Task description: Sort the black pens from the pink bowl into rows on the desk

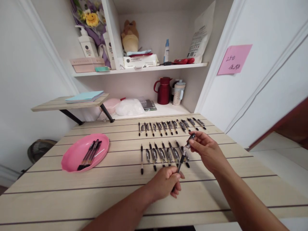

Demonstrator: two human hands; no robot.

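My left hand (168, 181) is closed around the barrel of a gel pen (181, 163), whose tip points up and to the right. Just above that tip, my right hand (204, 146) pinches a dark pen cap (191, 140) between thumb and fingers. Cap and pen look close together; whether they touch I cannot tell. Under and beyond my hands lies a row of uncapped pens (141, 158) with loose caps (147, 155) between them. Farther back runs a second row of pens (152, 129) and caps.
A pink plate (69, 157) at the left holds several capped pens (89, 154) and a thin white stick (100, 152). Behind it stands a small raised shelf (57, 102) with blue paper (85, 96). A red jug (164, 91) and a cup (179, 93) stand at the back.
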